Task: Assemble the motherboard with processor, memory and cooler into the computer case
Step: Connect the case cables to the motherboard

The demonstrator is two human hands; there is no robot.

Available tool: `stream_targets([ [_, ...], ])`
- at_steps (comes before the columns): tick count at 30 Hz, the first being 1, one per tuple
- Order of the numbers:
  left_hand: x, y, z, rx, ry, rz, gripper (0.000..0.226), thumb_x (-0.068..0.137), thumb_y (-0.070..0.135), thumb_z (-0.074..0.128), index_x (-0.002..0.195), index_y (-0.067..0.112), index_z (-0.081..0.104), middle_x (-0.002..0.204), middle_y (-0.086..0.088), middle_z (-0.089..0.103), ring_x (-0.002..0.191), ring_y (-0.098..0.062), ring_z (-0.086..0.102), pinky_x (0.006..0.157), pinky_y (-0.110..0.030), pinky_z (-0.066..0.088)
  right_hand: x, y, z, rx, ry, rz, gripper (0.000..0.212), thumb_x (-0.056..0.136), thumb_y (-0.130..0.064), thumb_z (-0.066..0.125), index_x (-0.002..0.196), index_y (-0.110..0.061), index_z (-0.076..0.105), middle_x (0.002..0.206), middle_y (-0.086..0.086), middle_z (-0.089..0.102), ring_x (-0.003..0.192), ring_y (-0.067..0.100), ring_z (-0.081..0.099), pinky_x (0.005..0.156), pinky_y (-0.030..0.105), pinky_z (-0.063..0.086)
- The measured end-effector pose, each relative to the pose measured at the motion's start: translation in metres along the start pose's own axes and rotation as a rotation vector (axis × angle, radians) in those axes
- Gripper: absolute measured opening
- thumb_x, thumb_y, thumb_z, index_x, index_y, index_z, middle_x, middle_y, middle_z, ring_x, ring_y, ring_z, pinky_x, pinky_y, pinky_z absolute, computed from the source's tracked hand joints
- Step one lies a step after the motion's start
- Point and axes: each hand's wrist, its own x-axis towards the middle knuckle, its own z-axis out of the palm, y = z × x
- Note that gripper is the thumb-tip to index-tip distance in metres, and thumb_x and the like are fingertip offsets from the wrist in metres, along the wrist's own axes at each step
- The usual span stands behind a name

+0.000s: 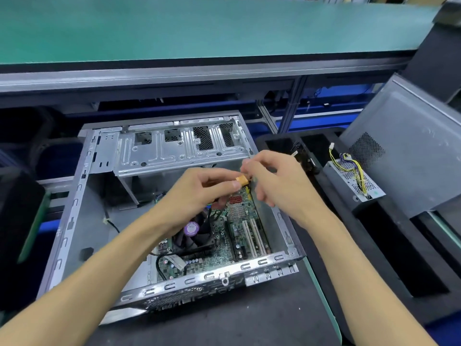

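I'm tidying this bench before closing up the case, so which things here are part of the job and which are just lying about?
In the job:
open grey metal computer case
green motherboard
black cooler fan
small orange connector, in left hand and right hand

Lying about:
perforated metal power supply
grey side panel

case (74,196) open on top | left bay free | drive cage (174,151) blocks far end

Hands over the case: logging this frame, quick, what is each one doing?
Left hand: pinched shut on the orange connector.
Right hand: fingers curled at the connector's other end; actual grip cannot be told.
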Motion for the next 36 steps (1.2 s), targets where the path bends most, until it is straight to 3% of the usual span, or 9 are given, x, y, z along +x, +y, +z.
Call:
stream_targets([
  [4, -0.004, 0.000, 0.005, -0.033, 0.113, 0.031, 0.027, 0.082, 0.034, 0.075, 0.109, 0.029, 0.077, 0.080, 0.004, 0.070, 0.071, -0.013, 0.053, 0.066, -0.022, 0.044, 0.000, -0.008, 0.000, 0.145, 0.000, 0.089, 0.018, 0.096, -0.037, 0.066, 0.096, -0.019, 0.066, 0.084, 0.003, 0.070, 0.047, 0.020, 0.056, 0.044, 0.029, 0.043],
  [8, -0.003, 0.003, 0.000, -0.225, 0.168, 0.062, 0.035, 0.079, 0.018, 0.076, 0.113, 0.012, 0.071, 0.099, -0.016, 0.073, 0.083, -0.014, 0.066, 0.071, -0.016, 0.049, -0.002, -0.012, -0.004, 0.287, -0.127, 0.216, 0.024, 0.097, -0.030, 0.065, 0.097, -0.006, 0.070, 0.075, 0.002, 0.068, 0.049, 0.017, 0.054, 0.040, 0.026, 0.042],
  [12, -0.004, 0.006, -0.003, -0.243, 0.126, 0.092, 0.019, 0.080, 0.017, 0.076, 0.099, 0.016, 0.077, 0.092, -0.002, 0.074, 0.082, -0.007, 0.064, 0.072, -0.014, 0.047, -0.003, -0.016, -0.003, 0.467, -0.241, 0.251, 0.031, 0.100, -0.028, 0.061, 0.089, -0.002, 0.073, 0.073, 0.006, 0.067, 0.050, 0.015, 0.052, 0.039, 0.023, 0.041],
  [15, -0.004, 0.004, -0.006, -0.299, 0.120, 0.071, 0.025, 0.082, 0.017, 0.073, 0.106, 0.015, 0.078, 0.096, -0.005, 0.073, 0.088, -0.018, 0.053, 0.078, -0.022, 0.040, -0.002, -0.016, -0.002, 0.547, -0.276, 0.248, 0.031, 0.100, -0.030, 0.060, 0.088, -0.004, 0.073, 0.074, 0.007, 0.066, 0.049, 0.014, 0.050, 0.039, 0.022, 0.039],
  [20, -0.005, 0.006, -0.007, -0.391, 0.096, 0.087, 0.030, 0.084, 0.016, 0.068, 0.112, 0.012, 0.076, 0.099, -0.002, 0.074, 0.078, -0.005, 0.056, 0.068, -0.014, 0.041, 0.000, -0.015, -0.001, 0.558, -0.352, 0.261, 0.032, 0.094, -0.040, 0.067, 0.092, -0.009, 0.079, 0.078, 0.007, 0.066, 0.052, 0.011, 0.051, 0.039, 0.020, 0.040],
  [23, -0.004, 0.005, -0.006, -0.423, 0.103, 0.072, 0.030, 0.086, 0.013, 0.063, 0.113, 0.009, 0.075, 0.098, -0.006, 0.072, 0.078, -0.010, 0.048, 0.067, -0.015, 0.041, 0.001, -0.016, 0.004, 0.549, -0.360, 0.273, 0.034, 0.094, -0.040, 0.068, 0.091, -0.008, 0.077, 0.075, 0.006, 0.066, 0.051, 0.011, 0.051, 0.038, 0.019, 0.039],
  [28, -0.005, 0.005, -0.009, -0.436, 0.064, 0.070, 0.031, 0.086, 0.018, 0.065, 0.114, 0.011, 0.075, 0.107, -0.013, 0.071, 0.090, -0.017, 0.053, 0.077, -0.019, 0.043, 0.004, -0.018, 0.004, 0.588, -0.366, 0.285, 0.035, 0.096, -0.032, 0.066, 0.105, 0.001, 0.074, 0.073, 0.004, 0.063, 0.050, 0.009, 0.047, 0.038, 0.018, 0.035],
  [31, -0.004, 0.005, -0.012, -0.461, 0.050, 0.071, 0.031, 0.081, 0.022, 0.070, 0.109, 0.011, 0.076, 0.103, -0.011, 0.073, 0.094, -0.015, 0.062, 0.080, -0.022, 0.046, 0.006, -0.018, 0.003, 0.595, -0.369, 0.278, 0.031, 0.095, -0.032, 0.066, 0.099, -0.002, 0.075, 0.073, 0.004, 0.062, 0.049, 0.009, 0.046, 0.037, 0.017, 0.034],
  [36, 0.000, 0.005, -0.013, -0.432, 0.095, 0.039, 0.024, 0.076, 0.023, 0.075, 0.097, 0.011, 0.078, 0.088, -0.007, 0.072, 0.073, -0.010, 0.057, 0.062, -0.018, 0.042, 0.009, -0.017, 0.002, 0.538, -0.352, 0.248, 0.032, 0.096, -0.033, 0.067, 0.098, -0.003, 0.075, 0.072, 0.003, 0.062, 0.049, 0.009, 0.047, 0.037, 0.018, 0.035],
])
